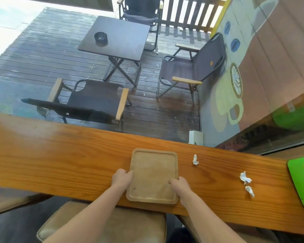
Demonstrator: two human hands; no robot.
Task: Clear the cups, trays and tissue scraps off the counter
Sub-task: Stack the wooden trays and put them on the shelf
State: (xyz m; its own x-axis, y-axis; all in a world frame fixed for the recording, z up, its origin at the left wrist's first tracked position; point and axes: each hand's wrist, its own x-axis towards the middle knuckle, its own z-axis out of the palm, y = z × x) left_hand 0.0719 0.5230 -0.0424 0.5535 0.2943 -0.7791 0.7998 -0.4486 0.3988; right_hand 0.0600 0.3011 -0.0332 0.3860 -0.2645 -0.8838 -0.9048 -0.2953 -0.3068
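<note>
Wooden tray (154, 174) on counter (60, 160) — gripped at its side rims by left hand (121, 178) and right hand (181, 187). No cups visible. Tissue scraps (195, 160) right of tray — uncollected.

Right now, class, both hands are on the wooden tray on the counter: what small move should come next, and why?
Probably lift the wooden tray straight up off the counter. The left hand and right hand already grip its two sides, it looks empty, and its near edge overhangs the counter. The tissue scraps lie apart to the right and can wait.
</note>
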